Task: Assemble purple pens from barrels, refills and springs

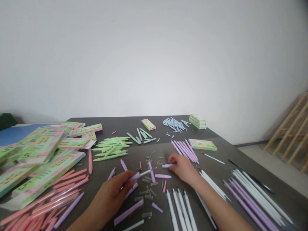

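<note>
Pinched between the thumb and fingers of my left hand (112, 194) is a purple pen barrel (136, 175), with a white refill (145, 172) sticking out of its right end. My right hand (181, 166) grips a short purple pen part (166, 166) that points left. The two held pieces are apart. Between my hands lie a loose purple barrel (151, 172), another purple piece (163, 176) and tiny springs (149, 158). Small clear plastic pieces (143, 192) are scattered in front of them.
Green pens (112, 147), blue parts (174, 123) and finished-looking purple pens (184, 150) lie farther back. Pink barrels (48, 205) and printed boxes (43, 147) crowd the left. White refills (180, 208) and purple-tipped ones (250, 202) lie on the right. A wall (154, 64) stands behind.
</note>
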### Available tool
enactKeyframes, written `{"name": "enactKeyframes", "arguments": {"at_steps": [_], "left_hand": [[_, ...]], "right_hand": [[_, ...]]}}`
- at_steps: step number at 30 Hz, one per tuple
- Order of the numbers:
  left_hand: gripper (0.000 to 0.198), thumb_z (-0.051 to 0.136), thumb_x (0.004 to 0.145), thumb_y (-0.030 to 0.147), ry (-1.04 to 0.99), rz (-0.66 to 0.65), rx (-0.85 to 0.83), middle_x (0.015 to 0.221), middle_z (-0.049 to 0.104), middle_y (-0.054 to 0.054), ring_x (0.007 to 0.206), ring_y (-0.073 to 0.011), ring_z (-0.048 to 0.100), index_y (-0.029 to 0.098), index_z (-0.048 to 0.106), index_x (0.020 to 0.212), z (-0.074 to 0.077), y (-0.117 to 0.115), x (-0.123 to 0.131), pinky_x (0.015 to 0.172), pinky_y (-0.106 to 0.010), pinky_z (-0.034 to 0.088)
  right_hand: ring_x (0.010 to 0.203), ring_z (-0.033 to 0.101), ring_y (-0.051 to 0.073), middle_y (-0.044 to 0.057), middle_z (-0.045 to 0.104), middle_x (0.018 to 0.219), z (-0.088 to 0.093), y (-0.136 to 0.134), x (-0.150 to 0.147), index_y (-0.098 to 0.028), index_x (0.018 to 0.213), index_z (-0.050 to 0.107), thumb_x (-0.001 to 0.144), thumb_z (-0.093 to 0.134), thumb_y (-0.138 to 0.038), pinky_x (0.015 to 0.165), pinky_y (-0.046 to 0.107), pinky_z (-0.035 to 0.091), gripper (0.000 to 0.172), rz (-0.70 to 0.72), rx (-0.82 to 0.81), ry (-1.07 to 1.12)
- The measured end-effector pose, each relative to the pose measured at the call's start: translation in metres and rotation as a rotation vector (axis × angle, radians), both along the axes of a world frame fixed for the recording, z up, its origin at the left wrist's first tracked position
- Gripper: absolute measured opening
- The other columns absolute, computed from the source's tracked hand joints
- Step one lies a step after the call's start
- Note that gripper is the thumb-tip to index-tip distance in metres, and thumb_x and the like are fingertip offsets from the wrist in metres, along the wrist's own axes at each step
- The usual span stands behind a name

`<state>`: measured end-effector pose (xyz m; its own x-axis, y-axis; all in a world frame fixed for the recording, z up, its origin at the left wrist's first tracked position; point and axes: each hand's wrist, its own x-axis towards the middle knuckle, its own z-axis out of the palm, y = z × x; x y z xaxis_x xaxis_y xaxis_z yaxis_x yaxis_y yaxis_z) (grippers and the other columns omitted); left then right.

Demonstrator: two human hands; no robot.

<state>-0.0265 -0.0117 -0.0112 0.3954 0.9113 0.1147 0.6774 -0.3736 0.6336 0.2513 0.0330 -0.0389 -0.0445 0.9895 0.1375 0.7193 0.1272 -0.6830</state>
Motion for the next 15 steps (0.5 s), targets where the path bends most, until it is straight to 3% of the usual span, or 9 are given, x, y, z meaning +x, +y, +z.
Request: {"name": "enactKeyframes", "arguments": {"at_steps": [4,7,9,12,15], "left_hand": [[0.028,0.038,0.087,0.037,-0.003,-0.013,-0.030,0.079,0.069,0.001,0.072,-0.0157,0.061,0.022,0.062,0.092,0.010,-0.004,0.003,0.065,-0.024,0.044],[0.028,0.038,0.087,0.036,0.016,-0.042,-0.034,0.076,0.067,0.001,0.068,-0.0148,0.060,0.021,0.061,0.090,0.010,-0.004,0.005,0.063,-0.023,0.043],[0.028,0.038,0.086,0.035,0.019,-0.037,-0.014,0.073,0.065,0.001,0.066,-0.0142,0.058,0.020,0.061,0.089,0.007,-0.004,0.006,0.060,-0.022,0.042],[0.027,0.037,0.086,0.034,0.022,-0.038,0.005,0.068,0.062,0.002,0.062,-0.0134,0.056,0.020,0.060,0.085,0.005,-0.005,0.008,0.057,-0.021,0.040],[0.029,0.036,0.088,0.037,0.048,-0.091,-0.020,0.067,0.061,0.002,0.062,-0.0131,0.056,0.021,0.060,0.084,0.007,-0.006,0.011,0.057,-0.021,0.040]], "right_hand": [[0.074,0.057,0.021,0.005,0.064,0.071,-0.004,-0.005,-0.008,-0.018,0.068,0.066,0.062,0.061,-0.006,0.068,0.030,0.038,0.014,-0.004,0.056,-0.100],[0.086,0.056,0.025,0.009,0.065,0.081,0.008,-0.009,-0.011,-0.016,0.075,0.069,0.066,0.063,-0.011,0.078,0.034,0.039,0.012,0.012,0.123,-0.105],[0.092,0.056,0.023,0.009,0.065,0.091,0.021,-0.015,-0.015,-0.017,0.088,0.069,0.078,0.056,-0.018,0.083,0.033,0.039,0.016,0.034,0.181,-0.071],[0.089,0.059,0.018,0.006,0.065,0.096,0.042,-0.032,-0.025,-0.020,0.102,0.066,0.091,0.039,-0.029,0.078,0.028,0.044,0.030,0.163,0.247,0.141],[0.092,0.059,0.018,0.006,0.064,0.104,0.053,-0.051,-0.037,-0.023,0.112,0.062,0.085,0.053,-0.033,0.079,0.027,0.045,0.030,0.362,0.238,0.262]]}}
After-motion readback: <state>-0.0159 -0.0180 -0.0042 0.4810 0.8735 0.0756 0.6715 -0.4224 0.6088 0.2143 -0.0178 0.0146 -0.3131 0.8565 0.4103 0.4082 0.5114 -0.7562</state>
